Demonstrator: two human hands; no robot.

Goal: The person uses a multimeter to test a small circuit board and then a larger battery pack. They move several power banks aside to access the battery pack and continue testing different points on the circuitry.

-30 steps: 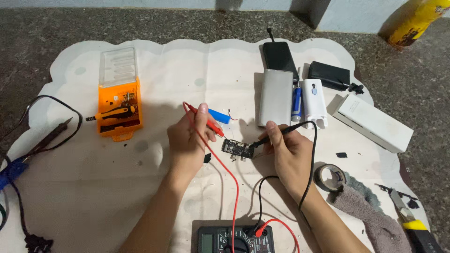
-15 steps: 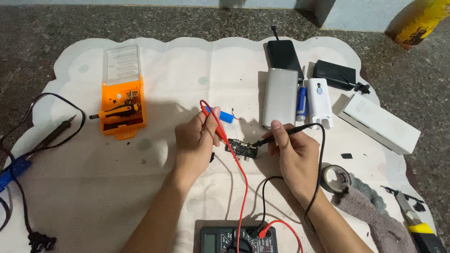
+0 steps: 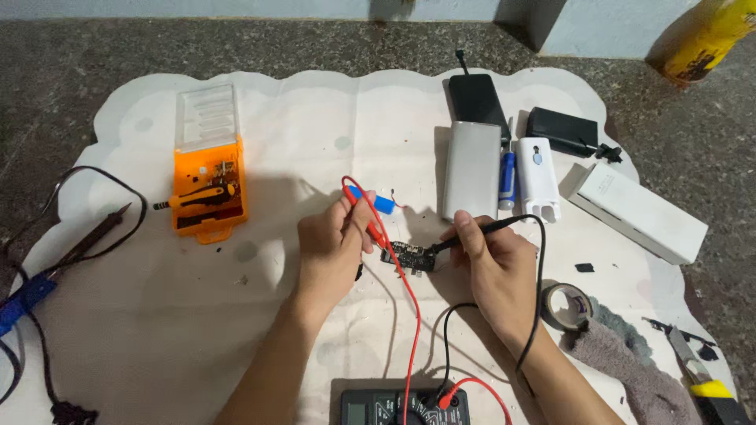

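Note:
My left hand grips a red test probe, its tip down on the left end of a small black circuit board lying on the white cloth. My right hand pinches a black test probe, whose tip touches the board's right end. Red and black leads run down to a dark multimeter at the bottom edge. A small blue cylindrical cell lies just behind the board.
An orange screwdriver case with its clear lid open lies at left. A silver power bank, black phone, white casings and white box lie at back right. Tape roll, grey rag and cutter sit right; soldering iron lies far left.
Both hands have stayed over the board; the red probe has tilted lower, its tip now on the board's left end. The view has shifted slightly.

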